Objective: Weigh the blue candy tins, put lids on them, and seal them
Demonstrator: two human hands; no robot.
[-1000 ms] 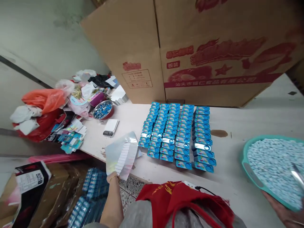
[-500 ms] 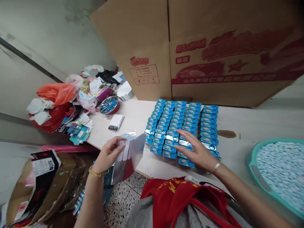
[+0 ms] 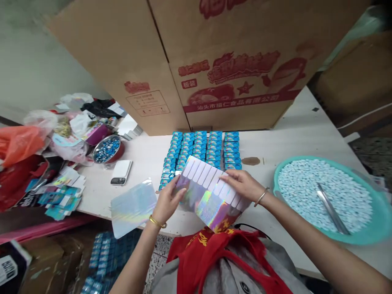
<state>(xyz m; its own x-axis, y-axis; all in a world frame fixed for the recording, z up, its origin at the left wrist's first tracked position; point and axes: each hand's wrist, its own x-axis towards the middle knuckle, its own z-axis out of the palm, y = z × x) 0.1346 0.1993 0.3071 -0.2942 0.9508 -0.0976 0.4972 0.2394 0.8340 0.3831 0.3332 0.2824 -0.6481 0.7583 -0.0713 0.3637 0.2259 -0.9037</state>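
Observation:
Between both hands I hold a shiny holographic sheet (image 3: 203, 206) with a row of white rectangular strips along its upper part. My left hand (image 3: 168, 200) grips its left edge, thumb on top. On the right side, my right hand (image 3: 241, 184) pinches it near the white strips. The sheet is tilted above the front of the table and hides part of the rows of small blue tins (image 3: 200, 145). Left of my left hand, a clear plastic sheet (image 3: 133, 208) lies at the table's front edge.
A large cardboard box (image 3: 232, 94) stands behind the tins. At right, a turquoise basin (image 3: 277, 179) holds many pale pieces and a metal scoop (image 3: 332, 210). To the left are a small white scale (image 3: 121, 171), a bowl (image 3: 118, 153) of blue items and plastic bags (image 3: 23, 139).
The view has turned to the right. My right hand has come from above the tins to the sheet's right side. The striped sheet has moved in front of me; a clear sheet now lies left.

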